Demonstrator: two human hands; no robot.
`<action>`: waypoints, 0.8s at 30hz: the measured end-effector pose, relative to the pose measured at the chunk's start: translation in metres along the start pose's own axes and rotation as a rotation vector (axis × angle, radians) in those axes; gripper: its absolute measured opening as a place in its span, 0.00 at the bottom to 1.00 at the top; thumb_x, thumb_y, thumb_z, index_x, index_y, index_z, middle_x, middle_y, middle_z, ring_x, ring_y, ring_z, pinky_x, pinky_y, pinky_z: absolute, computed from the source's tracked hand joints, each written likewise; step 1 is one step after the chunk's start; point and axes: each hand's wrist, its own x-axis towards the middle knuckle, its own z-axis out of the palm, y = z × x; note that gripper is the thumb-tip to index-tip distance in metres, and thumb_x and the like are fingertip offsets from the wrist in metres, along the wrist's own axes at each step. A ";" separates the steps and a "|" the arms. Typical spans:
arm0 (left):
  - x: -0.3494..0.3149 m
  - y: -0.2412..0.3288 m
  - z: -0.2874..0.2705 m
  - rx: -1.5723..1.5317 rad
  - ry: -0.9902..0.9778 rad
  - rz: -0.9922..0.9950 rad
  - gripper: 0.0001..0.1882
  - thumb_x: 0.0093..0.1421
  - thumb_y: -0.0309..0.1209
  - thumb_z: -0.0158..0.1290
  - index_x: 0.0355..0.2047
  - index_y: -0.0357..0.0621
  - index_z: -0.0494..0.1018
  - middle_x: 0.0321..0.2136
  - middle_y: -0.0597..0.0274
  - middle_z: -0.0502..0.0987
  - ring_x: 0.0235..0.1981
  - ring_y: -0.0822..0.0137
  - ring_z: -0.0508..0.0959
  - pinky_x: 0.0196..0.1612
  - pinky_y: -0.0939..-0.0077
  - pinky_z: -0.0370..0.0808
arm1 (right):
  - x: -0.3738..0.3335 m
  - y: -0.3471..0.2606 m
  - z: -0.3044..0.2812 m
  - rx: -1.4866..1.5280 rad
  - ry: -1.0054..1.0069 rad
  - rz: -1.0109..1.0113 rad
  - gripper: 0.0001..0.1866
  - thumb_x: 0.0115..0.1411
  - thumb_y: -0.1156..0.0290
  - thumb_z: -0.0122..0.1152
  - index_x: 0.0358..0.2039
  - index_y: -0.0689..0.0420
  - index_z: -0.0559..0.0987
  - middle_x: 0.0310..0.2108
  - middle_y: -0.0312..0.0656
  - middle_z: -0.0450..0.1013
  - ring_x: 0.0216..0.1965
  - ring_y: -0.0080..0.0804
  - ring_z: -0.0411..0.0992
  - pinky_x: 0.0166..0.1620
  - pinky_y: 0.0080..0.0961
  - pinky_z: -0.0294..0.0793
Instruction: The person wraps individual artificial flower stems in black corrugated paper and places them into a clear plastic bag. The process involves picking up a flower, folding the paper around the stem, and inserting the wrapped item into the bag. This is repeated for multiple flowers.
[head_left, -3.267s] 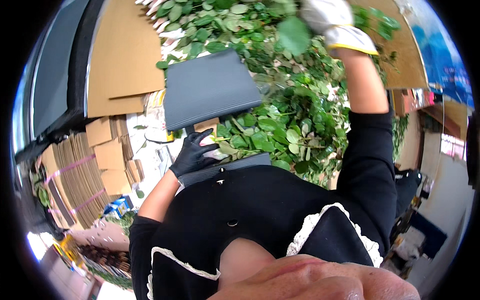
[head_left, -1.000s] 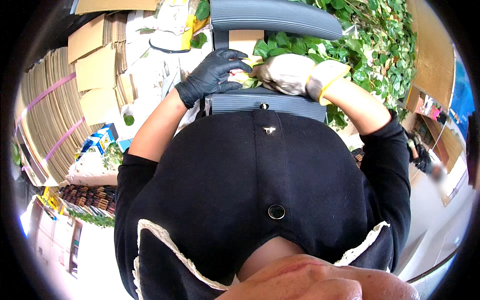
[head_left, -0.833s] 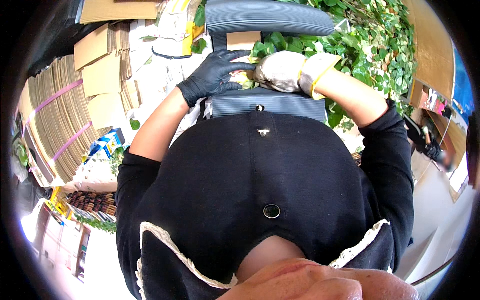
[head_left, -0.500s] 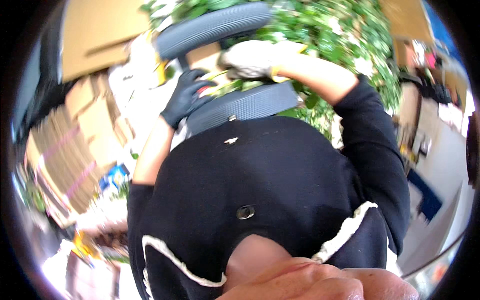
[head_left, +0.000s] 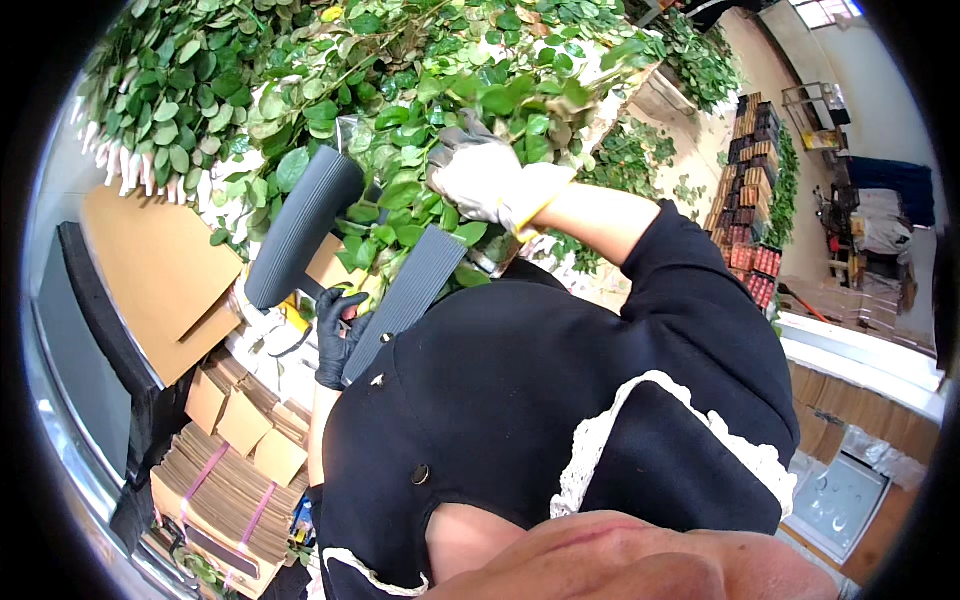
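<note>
Leafy stems [head_left: 372, 250] between two ribbed pads [head_left: 405, 300], with a pink tip [head_left: 349, 312] at the lower-left end, too small to make out. Around that tip, fingers of the black-gloved left hand [head_left: 338, 335] half curled; cannot tell how firmly. Over the leaves beyond the far pad end, the white-gloved right hand [head_left: 475, 175]; cannot tell whether gripping anything. Apparently midway: at upper left, bunches [head_left: 190, 90] with pale ends, seemingly done; between the pads, no tie visible, so probably an unfinished batch. Seemingly left over: a broad heap of greenery [head_left: 450, 60]. At left, flat cardboard [head_left: 165, 285] and strapped cartons [head_left: 225, 500].
</note>
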 end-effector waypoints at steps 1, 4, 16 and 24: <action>-0.002 0.002 0.000 -0.026 0.020 -0.016 0.21 0.44 0.24 0.68 0.41 0.45 0.80 0.47 0.55 0.69 0.52 0.57 0.69 0.55 0.68 0.67 | -0.003 -0.007 -0.003 -0.025 0.153 -0.003 0.06 0.53 0.67 0.57 0.27 0.51 0.81 0.36 0.39 0.76 0.51 0.39 0.71 0.60 0.48 0.62; -0.003 0.007 -0.002 -0.046 0.005 -0.061 0.21 0.43 0.22 0.68 0.41 0.45 0.80 0.47 0.56 0.67 0.52 0.59 0.69 0.55 0.70 0.67 | -0.010 -0.009 -0.004 -0.092 0.475 -0.101 0.10 0.51 0.66 0.56 0.35 0.51 0.78 0.41 0.40 0.71 0.54 0.40 0.67 0.61 0.56 0.59; -0.006 -0.048 -0.003 -0.139 0.016 0.019 0.28 0.51 0.24 0.60 0.54 0.42 0.70 0.39 0.57 0.71 0.44 0.60 0.73 0.49 0.69 0.70 | 0.003 0.047 -0.035 0.876 -0.177 0.100 0.28 0.56 0.59 0.60 0.57 0.53 0.71 0.50 0.50 0.75 0.44 0.44 0.77 0.48 0.34 0.76; -0.006 -0.030 0.018 -0.190 0.207 0.036 0.32 0.44 0.24 0.69 0.53 0.43 0.73 0.55 0.51 0.67 0.55 0.52 0.70 0.57 0.65 0.69 | 0.050 -0.082 -0.069 0.293 -0.409 -0.690 0.19 0.49 0.58 0.63 0.41 0.51 0.81 0.32 0.47 0.78 0.35 0.51 0.77 0.38 0.44 0.77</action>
